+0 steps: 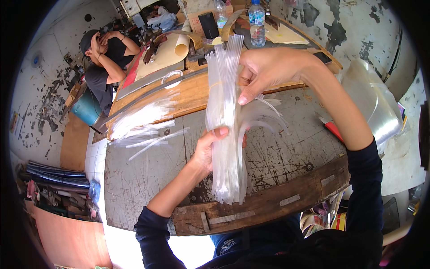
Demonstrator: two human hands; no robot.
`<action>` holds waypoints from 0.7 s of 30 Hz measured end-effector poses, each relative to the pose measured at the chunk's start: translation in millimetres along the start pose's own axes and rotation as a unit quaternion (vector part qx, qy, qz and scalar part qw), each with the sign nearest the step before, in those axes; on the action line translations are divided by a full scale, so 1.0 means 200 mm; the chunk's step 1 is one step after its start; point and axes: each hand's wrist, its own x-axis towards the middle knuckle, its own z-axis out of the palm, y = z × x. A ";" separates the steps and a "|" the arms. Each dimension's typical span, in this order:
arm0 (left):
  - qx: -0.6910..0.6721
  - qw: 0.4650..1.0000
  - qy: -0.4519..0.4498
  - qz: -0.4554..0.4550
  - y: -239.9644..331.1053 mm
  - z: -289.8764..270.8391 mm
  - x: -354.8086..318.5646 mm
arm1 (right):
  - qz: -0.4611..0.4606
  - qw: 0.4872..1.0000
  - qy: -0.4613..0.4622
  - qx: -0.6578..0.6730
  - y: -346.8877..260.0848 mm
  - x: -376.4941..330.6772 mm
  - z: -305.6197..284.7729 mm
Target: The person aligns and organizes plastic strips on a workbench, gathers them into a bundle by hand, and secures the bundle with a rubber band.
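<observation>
Upright over the workbench I hold a thick bundle of clear plastic strips (pixel 226 112). My left hand (pixel 208 148) is closed around its lower half, thumb across the front. Higher up, my right hand (pixel 268 74) curls in from the right, thumb and bent fingers at the bundle's edge; some fingertips are hidden behind it. A thin yellowish band (pixel 216 84) crosses the bundle at that height. More loose strips (pixel 264 114) fan out behind, to the right. Another pile of loose strips (pixel 145 114) lies on the left of the bench.
The scratched grey bench top (pixel 277 148) has a wooden front edge (pixel 268 204). Behind stands a wooden table with a water bottle (pixel 257 24), a rolled sheet (pixel 181 47) and a black phone (pixel 322 57). A red-handled tool (pixel 333 131) lies right. Far left, a person (pixel 105 62) sits.
</observation>
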 end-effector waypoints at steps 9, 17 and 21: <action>0.056 0.997 0.041 -0.039 0.03 0.06 -0.01 | 0.033 0.998 0.053 -0.001 0.01 0.01 -0.02; 0.038 0.998 0.028 -0.031 0.03 0.05 -0.01 | 0.045 0.997 0.043 -0.035 0.04 0.05 -0.04; 0.073 0.996 0.043 -0.031 0.03 0.06 -0.01 | 0.055 0.996 0.050 -0.058 0.03 0.03 -0.03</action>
